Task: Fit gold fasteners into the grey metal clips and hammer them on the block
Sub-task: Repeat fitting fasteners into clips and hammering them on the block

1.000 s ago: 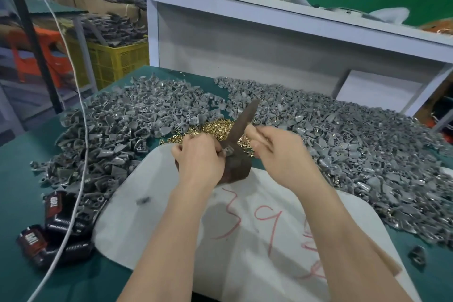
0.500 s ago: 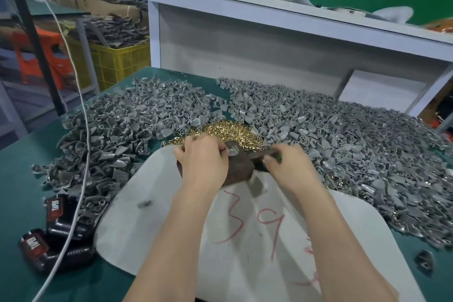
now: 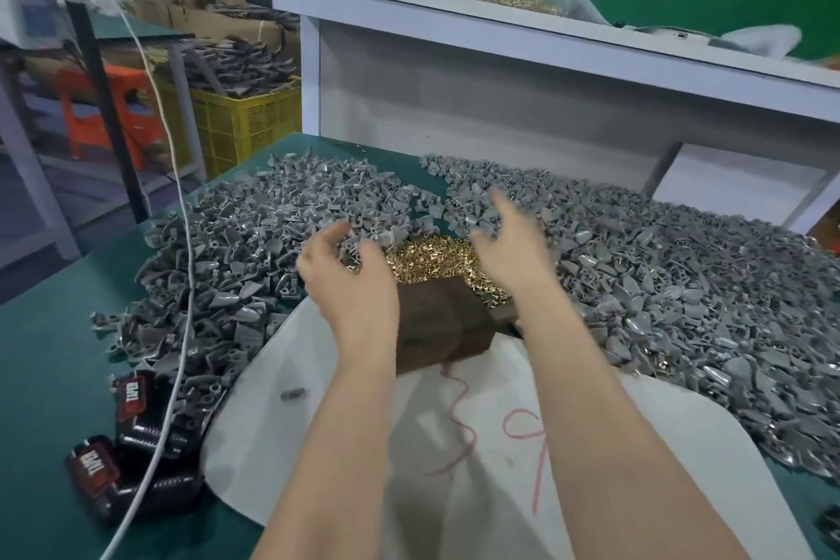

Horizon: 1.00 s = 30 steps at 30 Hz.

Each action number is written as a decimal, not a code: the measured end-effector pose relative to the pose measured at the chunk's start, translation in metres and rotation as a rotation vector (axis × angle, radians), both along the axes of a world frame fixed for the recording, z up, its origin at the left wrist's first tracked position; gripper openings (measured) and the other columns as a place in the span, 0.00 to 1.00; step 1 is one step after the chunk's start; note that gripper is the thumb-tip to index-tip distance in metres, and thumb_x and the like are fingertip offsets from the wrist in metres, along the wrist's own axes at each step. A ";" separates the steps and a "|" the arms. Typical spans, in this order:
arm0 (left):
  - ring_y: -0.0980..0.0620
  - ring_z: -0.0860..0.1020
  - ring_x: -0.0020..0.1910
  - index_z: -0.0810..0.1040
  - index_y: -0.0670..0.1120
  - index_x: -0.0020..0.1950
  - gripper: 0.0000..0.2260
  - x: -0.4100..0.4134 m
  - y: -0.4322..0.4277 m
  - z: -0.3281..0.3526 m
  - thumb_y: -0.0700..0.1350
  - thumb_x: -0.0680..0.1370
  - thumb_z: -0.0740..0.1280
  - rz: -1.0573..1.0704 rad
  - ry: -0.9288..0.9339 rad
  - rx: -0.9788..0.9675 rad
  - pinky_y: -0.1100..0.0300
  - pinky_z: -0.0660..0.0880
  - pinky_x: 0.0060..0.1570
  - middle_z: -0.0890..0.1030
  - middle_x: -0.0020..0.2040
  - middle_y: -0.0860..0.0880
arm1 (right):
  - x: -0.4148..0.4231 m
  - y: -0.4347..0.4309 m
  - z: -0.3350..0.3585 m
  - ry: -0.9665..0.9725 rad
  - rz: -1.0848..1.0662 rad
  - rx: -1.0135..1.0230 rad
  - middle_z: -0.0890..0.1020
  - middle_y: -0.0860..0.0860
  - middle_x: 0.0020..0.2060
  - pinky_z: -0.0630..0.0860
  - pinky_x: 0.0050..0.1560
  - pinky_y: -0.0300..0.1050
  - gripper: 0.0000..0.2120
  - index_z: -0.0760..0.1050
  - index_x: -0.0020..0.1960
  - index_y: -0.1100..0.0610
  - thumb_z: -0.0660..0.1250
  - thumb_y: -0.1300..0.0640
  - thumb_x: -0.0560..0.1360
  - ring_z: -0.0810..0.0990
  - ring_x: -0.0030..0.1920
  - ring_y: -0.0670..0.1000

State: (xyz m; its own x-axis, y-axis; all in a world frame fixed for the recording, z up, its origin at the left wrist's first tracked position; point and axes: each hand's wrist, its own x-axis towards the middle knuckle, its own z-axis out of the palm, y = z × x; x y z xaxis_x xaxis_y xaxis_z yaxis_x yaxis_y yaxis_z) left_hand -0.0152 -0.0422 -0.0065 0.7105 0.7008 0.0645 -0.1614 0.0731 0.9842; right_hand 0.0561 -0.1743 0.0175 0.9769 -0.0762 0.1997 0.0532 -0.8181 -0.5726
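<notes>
Hovering loose-fingered and empty, the left hand (image 3: 347, 273) and right hand (image 3: 511, 250) flank the heap of small gold metal fasteners (image 3: 432, 257), with piled grey metal clips (image 3: 254, 241) outside each.

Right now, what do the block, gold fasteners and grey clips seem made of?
Block: dark brown, matt; wood or rusted steel, unclear. Gold fasteners: likely brass or plated metal, shiny glints. Grey clips: metal, dull grey with bright highlights.
</notes>
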 end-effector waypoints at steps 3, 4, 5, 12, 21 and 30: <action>0.41 0.73 0.62 0.70 0.57 0.48 0.12 0.000 0.005 0.001 0.39 0.77 0.61 0.050 -0.023 -0.196 0.45 0.71 0.62 0.70 0.64 0.42 | 0.009 0.047 -0.014 0.051 0.289 -0.185 0.69 0.51 0.70 0.68 0.64 0.46 0.19 0.68 0.70 0.47 0.59 0.54 0.80 0.76 0.59 0.51; 0.40 0.72 0.63 0.70 0.57 0.47 0.12 -0.001 0.005 0.001 0.38 0.76 0.61 0.059 -0.027 -0.215 0.45 0.71 0.62 0.69 0.64 0.42 | 0.014 0.061 -0.018 0.110 0.314 -0.252 0.66 0.52 0.73 0.64 0.70 0.52 0.19 0.69 0.70 0.45 0.58 0.53 0.80 0.70 0.66 0.56; 0.40 0.72 0.63 0.70 0.57 0.48 0.12 -0.001 0.005 0.001 0.38 0.76 0.61 0.061 -0.035 -0.223 0.45 0.71 0.61 0.69 0.64 0.42 | 0.018 0.074 -0.020 0.184 0.315 -0.313 0.61 0.54 0.74 0.58 0.72 0.59 0.19 0.68 0.70 0.43 0.57 0.52 0.80 0.61 0.72 0.60; 0.46 0.70 0.64 0.71 0.52 0.53 0.11 0.000 0.003 0.001 0.36 0.76 0.60 0.090 -0.070 -0.140 0.60 0.69 0.56 0.66 0.63 0.48 | 0.034 0.107 -0.029 0.371 0.238 -0.444 0.56 0.55 0.76 0.47 0.72 0.66 0.21 0.63 0.73 0.50 0.53 0.47 0.82 0.50 0.75 0.62; 0.46 0.67 0.63 0.73 0.52 0.62 0.14 0.001 -0.001 -0.001 0.41 0.77 0.64 0.000 0.003 0.137 0.48 0.64 0.66 0.66 0.64 0.49 | 0.003 0.059 0.003 -0.063 0.310 0.124 0.82 0.45 0.49 0.70 0.40 0.26 0.09 0.79 0.48 0.48 0.62 0.59 0.78 0.73 0.36 0.37; 0.54 0.80 0.46 0.81 0.46 0.51 0.05 -0.001 -0.013 -0.002 0.43 0.77 0.67 -0.441 -0.104 0.396 0.63 0.75 0.49 0.82 0.46 0.53 | -0.052 -0.003 0.020 0.220 0.414 0.709 0.82 0.50 0.34 0.76 0.47 0.47 0.16 0.79 0.41 0.55 0.57 0.69 0.77 0.79 0.38 0.50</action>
